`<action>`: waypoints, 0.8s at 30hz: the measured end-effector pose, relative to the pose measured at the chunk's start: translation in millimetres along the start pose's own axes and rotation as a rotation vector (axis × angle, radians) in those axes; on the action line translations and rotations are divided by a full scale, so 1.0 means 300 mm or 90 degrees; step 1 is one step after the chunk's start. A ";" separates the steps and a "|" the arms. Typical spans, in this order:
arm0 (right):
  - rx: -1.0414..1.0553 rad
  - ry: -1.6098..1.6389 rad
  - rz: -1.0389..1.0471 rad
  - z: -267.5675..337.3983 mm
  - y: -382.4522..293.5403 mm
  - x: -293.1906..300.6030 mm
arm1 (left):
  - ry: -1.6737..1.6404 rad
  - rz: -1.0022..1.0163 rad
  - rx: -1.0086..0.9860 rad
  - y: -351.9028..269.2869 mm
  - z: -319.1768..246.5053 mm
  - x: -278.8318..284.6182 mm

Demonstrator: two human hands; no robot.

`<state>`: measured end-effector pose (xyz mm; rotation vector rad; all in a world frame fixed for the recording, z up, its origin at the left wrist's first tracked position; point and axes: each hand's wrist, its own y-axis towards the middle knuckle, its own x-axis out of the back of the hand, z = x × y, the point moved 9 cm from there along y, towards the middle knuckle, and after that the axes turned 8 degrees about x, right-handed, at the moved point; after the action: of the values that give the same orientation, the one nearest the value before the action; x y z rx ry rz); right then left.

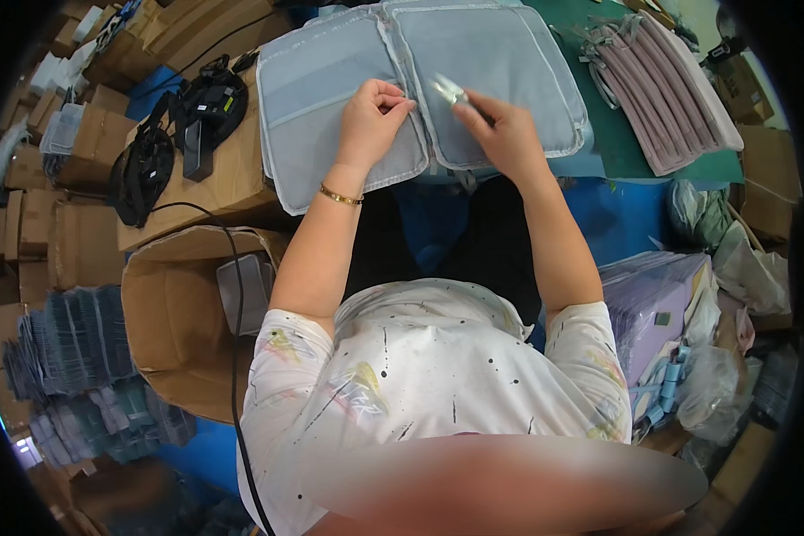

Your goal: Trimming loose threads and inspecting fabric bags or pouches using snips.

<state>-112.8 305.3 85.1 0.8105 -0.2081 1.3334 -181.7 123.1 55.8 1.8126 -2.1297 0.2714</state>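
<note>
An unfolded grey-blue fabric case (pixel 489 60) with pale bound edges lies before me, its two panels joined by a seam down the middle. The left panel carries a pocket with a light strip across it. Over that panel, close to the middle seam, my left hand (pixel 373 120) has thumb and fingertips pinched together; any thread between them is too fine to make out. My right hand (pixel 506 130) grips small metal thread snips (pixel 450 89) above the right panel, blades towards the upper left and slightly blurred.
Folded pink fabric cases (pixel 663 94) are stacked on the green tabletop (pixel 703 164) at right. Black straps with a device (pixel 208 110) and a phone (pixel 197 151) lie on cardboard at left. Below stands an open carton (pixel 174 315); a black cable (pixel 236 335) crosses it. Plastic-wrapped purple pieces (pixel 656 315) are piled at right.
</note>
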 end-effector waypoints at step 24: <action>0.033 -0.379 0.080 0.138 -0.095 -0.092 | -0.115 0.042 0.030 0.002 0.011 -0.015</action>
<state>-81.2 257.4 87.5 1.2424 -0.7035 1.1856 -182.1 126.2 51.2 1.8594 -2.3269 0.1804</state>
